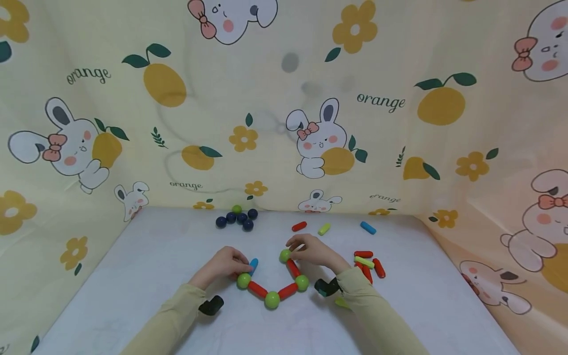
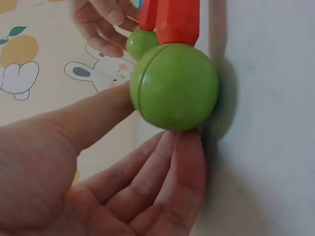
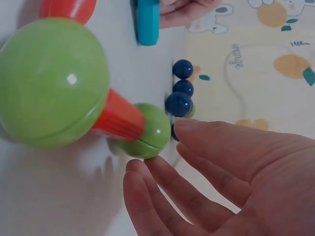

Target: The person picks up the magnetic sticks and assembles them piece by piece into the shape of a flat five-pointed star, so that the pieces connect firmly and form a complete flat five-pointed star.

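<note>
On the white table, green balls and three red rods form an open V-shaped chain, with a green ball (image 1: pixel 272 300) at its near corner. My left hand (image 1: pixel 224 266) pinches the left-end green ball (image 2: pixel 174 87) between thumb and fingertips. A blue rod (image 1: pixel 254 265) slants away from that ball; its lower end is partly hidden by the fingers. At the other end, my right hand (image 1: pixel 317 252) has its thumb and fingertips around the far green ball (image 3: pixel 150 130), fingertips touching its side. A red rod (image 3: pixel 118 118) joins that ball to a nearer green ball (image 3: pixel 51 83).
Several dark blue balls (image 1: pixel 231 217) and one green ball (image 1: pixel 237 209) lie at the back. Behind the right hand are a loose red rod (image 1: pixel 299 226), a yellow-green rod (image 1: pixel 324 229) and a blue rod (image 1: pixel 368 227). Mixed rods (image 1: pixel 379 267) lie right of the right wrist.
</note>
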Demonstrator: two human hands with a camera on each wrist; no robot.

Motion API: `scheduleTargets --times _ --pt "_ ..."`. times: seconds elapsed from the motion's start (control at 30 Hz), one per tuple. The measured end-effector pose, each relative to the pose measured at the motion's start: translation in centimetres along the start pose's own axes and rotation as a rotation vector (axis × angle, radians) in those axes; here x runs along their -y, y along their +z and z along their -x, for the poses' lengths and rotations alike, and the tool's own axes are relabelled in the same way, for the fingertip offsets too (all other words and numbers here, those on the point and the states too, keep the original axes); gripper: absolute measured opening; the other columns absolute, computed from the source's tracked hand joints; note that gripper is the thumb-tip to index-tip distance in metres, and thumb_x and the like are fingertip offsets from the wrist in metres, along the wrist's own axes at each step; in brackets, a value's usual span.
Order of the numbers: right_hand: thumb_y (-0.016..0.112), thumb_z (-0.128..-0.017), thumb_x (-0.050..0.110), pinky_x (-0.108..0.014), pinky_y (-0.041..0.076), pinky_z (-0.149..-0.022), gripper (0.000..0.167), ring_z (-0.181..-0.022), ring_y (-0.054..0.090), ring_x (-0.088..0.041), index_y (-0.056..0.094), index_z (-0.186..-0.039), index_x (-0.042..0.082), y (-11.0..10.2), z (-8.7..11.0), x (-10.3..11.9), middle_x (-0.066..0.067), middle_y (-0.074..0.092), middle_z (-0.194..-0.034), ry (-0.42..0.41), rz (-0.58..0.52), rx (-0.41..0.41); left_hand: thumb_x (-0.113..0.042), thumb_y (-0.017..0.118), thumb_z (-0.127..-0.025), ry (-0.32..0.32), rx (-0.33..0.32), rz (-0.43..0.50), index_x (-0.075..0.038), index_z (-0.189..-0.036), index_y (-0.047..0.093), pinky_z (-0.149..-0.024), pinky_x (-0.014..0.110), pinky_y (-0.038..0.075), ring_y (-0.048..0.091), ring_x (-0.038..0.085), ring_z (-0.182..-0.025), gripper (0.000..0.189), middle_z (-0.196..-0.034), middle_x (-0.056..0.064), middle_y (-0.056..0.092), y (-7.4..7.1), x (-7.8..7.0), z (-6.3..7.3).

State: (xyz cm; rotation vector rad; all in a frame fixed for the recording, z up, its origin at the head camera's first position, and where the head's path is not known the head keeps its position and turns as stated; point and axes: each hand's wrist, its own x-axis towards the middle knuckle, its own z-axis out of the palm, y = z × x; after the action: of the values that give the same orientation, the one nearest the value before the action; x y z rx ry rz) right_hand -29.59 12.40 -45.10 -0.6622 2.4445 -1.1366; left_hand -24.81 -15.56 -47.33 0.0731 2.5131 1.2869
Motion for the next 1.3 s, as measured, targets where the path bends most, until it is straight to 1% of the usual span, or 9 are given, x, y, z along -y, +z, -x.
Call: scheduleTargets --times 0.2,0.33,0.47,0.6,0.77,0.87,1.1,1.2,1.3 --pt "0.065 -0.091 0.012 -0.036 0.053 -0.081 0.029 -0.093 0.06 -0.023 0.062 -0.119 0.003 0.0 0.4 0.7 -0.008 0.063 -0.107 -0.035 -0.002 -0.035 -0.025 0.08 -0.078 -0.04 -0.032 -0.035 -0.006 -0.089 0.071 -0.062 0.027 0.052 0.058 0.017 -0.067 0.024 -0.08 0.004 0.063 0.4 -0.2 -0.4" --pt "0.063 -0.092 0.009 -0.035 0.052 -0.082 0.027 -0.094 0.06 -0.023 0.062 -0.118 0.002 0.5 0.5 1.6 -0.01 0.064 -0.108 -0.08 -0.014 -0.017 -0.024 0.081 -0.076 -0.052 -0.041 -0.043 -0.006 -0.088 0.071 -0.061 0.027 0.052 0.058 0.017 -0.066 0.024 -0.081 0.004 0.062 0.4 -0.2 -0.5" --pt "0.062 -0.093 0.009 -0.034 0.051 -0.084 0.027 -0.096 0.06 -0.023 0.061 -0.119 0.002 1.7 0.7 2.8 -0.012 0.064 -0.11 -0.104 -0.02 0.033 -0.023 0.081 -0.077 -0.056 -0.05 -0.028 -0.005 -0.09 0.071 -0.062 0.027 0.052 0.058 0.017 -0.067 0.024 -0.081 0.004 0.063 0.4 0.0 -0.5" --pt "0.063 -0.093 0.012 -0.031 0.052 -0.081 0.028 -0.095 0.06 -0.02 0.061 -0.12 0.004 3.2 1.1 3.6 -0.009 0.064 -0.108 -0.118 -0.028 0.086 -0.023 0.079 -0.079 -0.061 -0.054 0.009 -0.005 -0.093 0.072 -0.064 0.028 0.053 0.059 0.017 -0.068 0.024 -0.081 0.003 0.064 0.4 0.3 -0.3" --pt "0.066 -0.091 0.014 -0.025 0.051 -0.078 0.03 -0.09 0.061 -0.016 0.061 -0.118 0.004 5.0 1.7 3.9 -0.003 0.064 -0.102 -0.157 -0.055 0.184 -0.023 0.078 -0.08 -0.075 -0.042 0.084 -0.003 -0.097 0.071 -0.065 0.028 0.055 0.061 0.017 -0.07 0.027 -0.083 0.004 0.066 0.3 0.4 0.3" --pt "0.069 -0.088 0.011 -0.023 0.051 -0.078 0.03 -0.086 0.061 -0.013 0.062 -0.117 0.004 6.1 1.7 3.8 -0.005 0.064 -0.1 -0.171 -0.06 0.209 -0.02 0.077 -0.081 -0.073 -0.041 0.128 -0.001 -0.099 0.07 -0.065 0.028 0.056 0.062 0.016 -0.071 0.027 -0.083 0.005 0.067 0.2 0.7 0.5" --pt "0.076 -0.082 0.012 -0.021 0.051 -0.071 0.029 -0.077 0.059 -0.008 0.066 -0.11 0.011 8.2 1.5 3.8 0.005 0.064 -0.09 -0.131 -0.005 0.194 -0.01 0.07 -0.083 -0.087 -0.067 0.239 0.003 -0.103 0.069 -0.064 0.03 0.057 0.064 0.017 -0.07 0.023 -0.082 0.007 0.068 0.3 0.9 0.9" --pt "0.076 -0.081 0.01 -0.021 0.05 -0.07 0.029 -0.077 0.058 -0.008 0.067 -0.109 0.012 8.5 1.6 4.0 0.007 0.062 -0.088 -0.11 0.007 0.183 -0.015 0.071 -0.085 -0.102 -0.058 0.214 0.001 -0.101 0.069 -0.064 0.029 0.057 0.064 0.017 -0.07 0.023 -0.082 0.007 0.068 0.3 0.8 0.7" --pt "0.076 -0.081 0.009 -0.021 0.051 -0.07 0.033 -0.077 0.058 -0.009 0.067 -0.113 0.009 8.6 1.7 4.2 0.006 0.063 -0.089 -0.095 0.004 0.172 -0.024 0.075 -0.083 -0.106 -0.043 0.142 -0.002 -0.096 0.071 -0.063 0.027 0.056 0.064 0.016 -0.07 0.026 -0.082 0.006 0.067 0.4 0.6 0.4"
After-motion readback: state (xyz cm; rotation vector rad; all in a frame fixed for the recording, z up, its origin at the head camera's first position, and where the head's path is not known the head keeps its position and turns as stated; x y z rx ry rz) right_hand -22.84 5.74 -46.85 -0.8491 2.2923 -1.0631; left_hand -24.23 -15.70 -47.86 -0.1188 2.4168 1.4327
